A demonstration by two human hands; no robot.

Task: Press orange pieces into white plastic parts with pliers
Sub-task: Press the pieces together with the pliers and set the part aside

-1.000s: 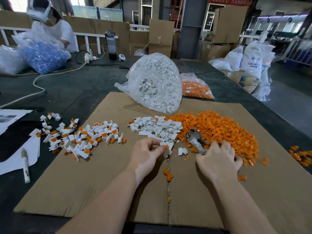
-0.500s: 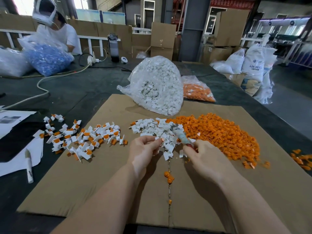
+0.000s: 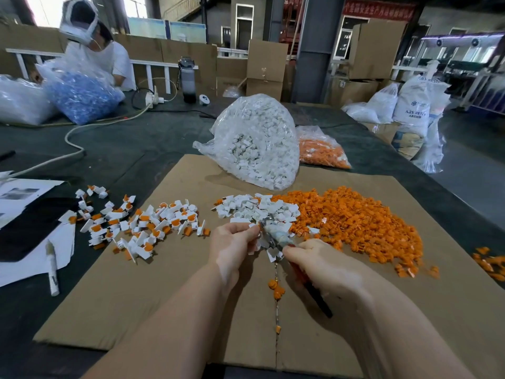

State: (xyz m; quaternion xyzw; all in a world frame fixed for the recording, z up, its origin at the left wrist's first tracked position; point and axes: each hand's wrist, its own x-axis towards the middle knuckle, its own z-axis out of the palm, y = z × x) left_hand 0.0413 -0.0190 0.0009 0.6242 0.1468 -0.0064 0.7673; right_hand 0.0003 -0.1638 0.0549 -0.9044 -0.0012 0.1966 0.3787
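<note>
R hand (image 3: 314,262) grips pliers (image 3: 276,233); L hand (image 3: 232,244) fingers pinch a white part (image 3: 252,227) at the pliers' nose, over the cardboard (image 3: 164,310). Risk: nose nips fingertips, or part twists & slips out. White pile (image 3: 257,207) & orange pile (image 3: 355,222) just beyond.

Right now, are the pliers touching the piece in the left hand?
Cannot tell. In the head view the pliers tip meets the left hand fingertips, but the white part between them is blurred and hidden.
</note>
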